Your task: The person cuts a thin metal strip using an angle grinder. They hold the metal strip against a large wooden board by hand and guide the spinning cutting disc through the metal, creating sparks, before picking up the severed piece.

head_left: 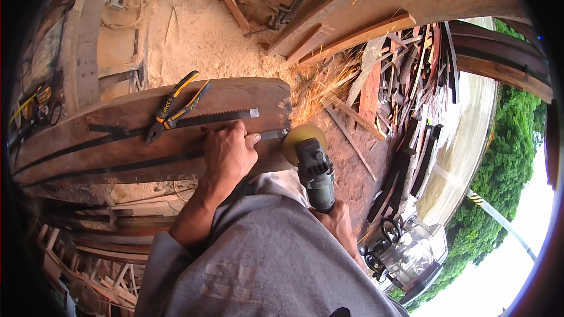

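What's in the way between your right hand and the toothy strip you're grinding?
Only the grinder held in the right hand; its yellowish disc is at the end of the toothed strip. Nothing else visible stands between. The pliers lie off to the left.

angle grinder (318, 171): 1 | long toothed blades (214, 117): 2 | pliers (164, 119): 1

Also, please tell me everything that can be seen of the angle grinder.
The angle grinder has a dark grey-green, plastic-looking body, a darker head and a round yellowish disc, blurred as if spinning. The right hand grips its rear; its head points away from the person. The disc meets, or nearly meets, the end of a toothed metal strip, and orange sparks spray beyond.
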Demonstrator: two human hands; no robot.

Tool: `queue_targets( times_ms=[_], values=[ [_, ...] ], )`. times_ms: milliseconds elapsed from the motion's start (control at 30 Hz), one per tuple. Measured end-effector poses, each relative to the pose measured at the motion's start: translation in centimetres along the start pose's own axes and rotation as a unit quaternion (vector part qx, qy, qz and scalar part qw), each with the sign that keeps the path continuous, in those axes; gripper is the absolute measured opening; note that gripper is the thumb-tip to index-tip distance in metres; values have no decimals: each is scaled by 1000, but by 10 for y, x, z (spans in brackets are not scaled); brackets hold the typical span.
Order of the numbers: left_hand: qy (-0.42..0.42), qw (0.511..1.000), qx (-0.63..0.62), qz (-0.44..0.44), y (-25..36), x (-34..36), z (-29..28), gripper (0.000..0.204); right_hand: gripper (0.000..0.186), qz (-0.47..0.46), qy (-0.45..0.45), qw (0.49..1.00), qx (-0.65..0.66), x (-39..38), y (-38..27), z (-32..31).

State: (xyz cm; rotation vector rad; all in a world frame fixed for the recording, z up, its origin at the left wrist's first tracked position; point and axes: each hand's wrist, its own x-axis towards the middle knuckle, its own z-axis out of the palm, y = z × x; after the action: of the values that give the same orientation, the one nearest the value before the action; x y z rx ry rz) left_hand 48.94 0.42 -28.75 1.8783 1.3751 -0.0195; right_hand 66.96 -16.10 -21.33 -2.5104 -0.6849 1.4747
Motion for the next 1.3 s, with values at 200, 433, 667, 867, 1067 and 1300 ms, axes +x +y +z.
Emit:
queue_targets(
  times_ms=[200, 433, 667, 867, 1067, 1300],
  values=[
    [18, 1000, -16, 11, 0, -3, -1, 23, 32, 4, -10, 1000, -8, -2, -1, -2],
    [30, 999, -25, 21, -6, -2, 3, 24, 32, 10, -20, 1000, -18, -4, -3, -6],
    [32, 999, -20, 21, -3, -5, 4, 23, 32, 27, -33, 999, -31, -13, -2, -15],
    [23, 1000, -7, 19, -2, -4, 3, 22, 32, 33, -44, 998, -39, -14, -2, -18],
    [35, 999, -6, 27, -5, -4, 9, 22, 32, 37, -53, 997, -46, -16, -2, -23],
    [31, 999, -16, 31, -5, -5, 6, 22, 32, 41, -60, 996, -49, -24, -3, -29]
  ],
)
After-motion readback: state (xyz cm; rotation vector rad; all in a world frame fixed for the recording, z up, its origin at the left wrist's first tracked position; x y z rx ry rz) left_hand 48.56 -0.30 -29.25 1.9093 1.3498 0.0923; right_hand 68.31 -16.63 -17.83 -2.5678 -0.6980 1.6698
